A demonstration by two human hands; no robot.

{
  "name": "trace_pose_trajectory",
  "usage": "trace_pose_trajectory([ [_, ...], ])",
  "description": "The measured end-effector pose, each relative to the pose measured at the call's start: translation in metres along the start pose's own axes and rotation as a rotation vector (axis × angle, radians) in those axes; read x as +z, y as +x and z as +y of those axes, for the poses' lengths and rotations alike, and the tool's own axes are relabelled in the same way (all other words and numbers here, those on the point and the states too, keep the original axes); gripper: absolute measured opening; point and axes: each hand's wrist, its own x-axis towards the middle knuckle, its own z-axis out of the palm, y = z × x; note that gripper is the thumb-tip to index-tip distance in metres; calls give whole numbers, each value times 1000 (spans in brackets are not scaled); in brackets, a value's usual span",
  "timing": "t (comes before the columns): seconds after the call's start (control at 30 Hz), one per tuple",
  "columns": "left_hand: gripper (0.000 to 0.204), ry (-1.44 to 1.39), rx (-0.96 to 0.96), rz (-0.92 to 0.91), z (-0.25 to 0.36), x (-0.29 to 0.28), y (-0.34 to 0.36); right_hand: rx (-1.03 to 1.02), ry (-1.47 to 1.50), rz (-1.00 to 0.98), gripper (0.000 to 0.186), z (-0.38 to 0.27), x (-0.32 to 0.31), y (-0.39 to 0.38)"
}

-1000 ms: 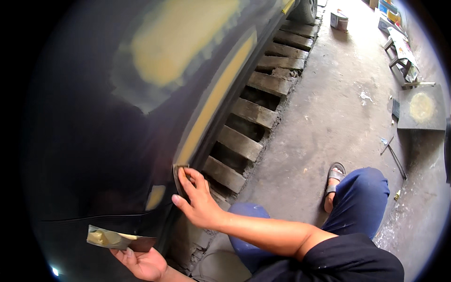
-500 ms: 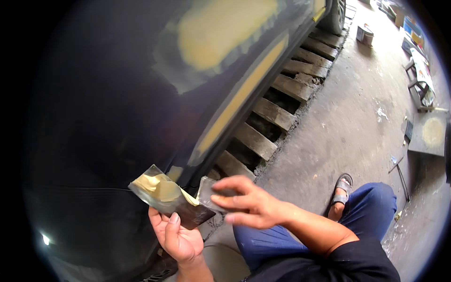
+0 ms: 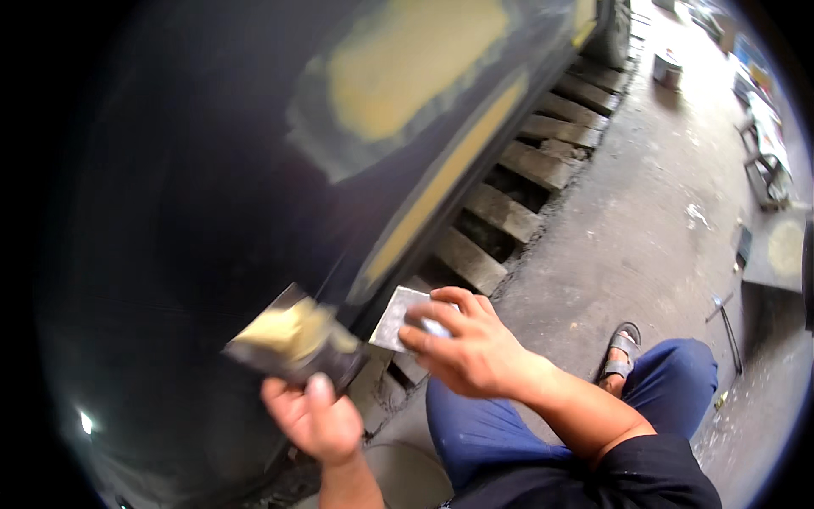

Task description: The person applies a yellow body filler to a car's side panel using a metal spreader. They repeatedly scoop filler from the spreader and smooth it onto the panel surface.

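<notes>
My left hand (image 3: 315,420) holds a dark plate (image 3: 259,345) bearing a lump of pale yellow paste (image 3: 284,327), low beside the car body. Just to the right of it my right hand (image 3: 471,352) grips a flat, greyish square spreader (image 3: 392,316); both hands are blurred. Above them, the dark car panel (image 3: 195,195) carries a large dull yellow patch (image 3: 407,59) and a long narrow yellow strip (image 3: 445,182) along its lower edge.
A slatted concrete drain cover (image 3: 500,208) runs under the car's side toward a wheel (image 3: 612,42). Right of it are concrete floor (image 3: 610,237), a can (image 3: 667,72), a low stool (image 3: 763,140), a grey board (image 3: 767,246) and thin rods (image 3: 727,327). My blue-trousered knees (image 3: 678,382) are below.
My right hand has left the car's lower strip and moved down beside the plate, then slightly up from it. My left hand has risen and moved rightward with the plate. The view has shifted.
</notes>
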Motion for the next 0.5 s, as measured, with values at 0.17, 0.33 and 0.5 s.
trace_pose_trajectory([
  [0.17, 46, 15, 125, 246, 25, -59, 30, 511, 686, 190, 58, 110, -36, 12],
  [0.33, 45, 9, 179, 155, 57, -131, 74, 835, 933, 389, 54, 181, -113, 60],
  [0.5, 46, -133, 157, 112, 46, -167, 70, 870, 830, 402, 50, 223, -150, 83],
])
